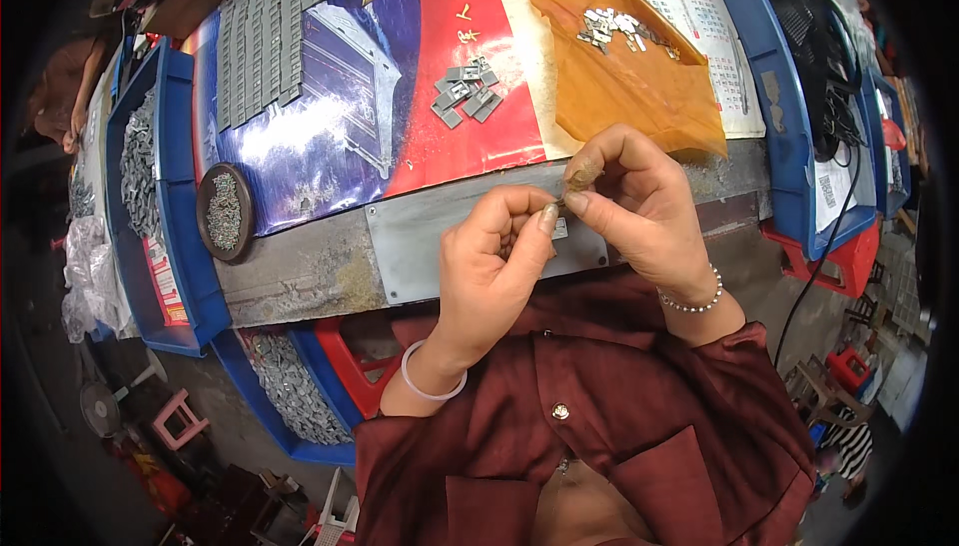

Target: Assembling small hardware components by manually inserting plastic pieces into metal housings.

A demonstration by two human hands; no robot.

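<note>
My left hand (496, 261) and my right hand (639, 208) meet just over the table's front edge, both with thumb and fingers pinched together. Their fingertips touch around something tiny that I cannot make out. Brownish coverings or stains show on the fingertips. Below the hands lies a pale metal plate (425, 258) fixed along the front edge. Beyond them, a loose cluster of small grey metal pieces (465, 91) rests on the red part of a printed sheet. Farther right, small silvery pieces (624, 28) lie on a sheet of orange-brown paper (629, 91).
Rows of grey pieces (268, 41) stand at the far left. A round dark dish (248, 214) of tiny parts sits near the left edge. Blue bins (178, 196) hold grey parts at left, another blue bin (285, 391) below. A blue tray (784, 96) with black items stands right.
</note>
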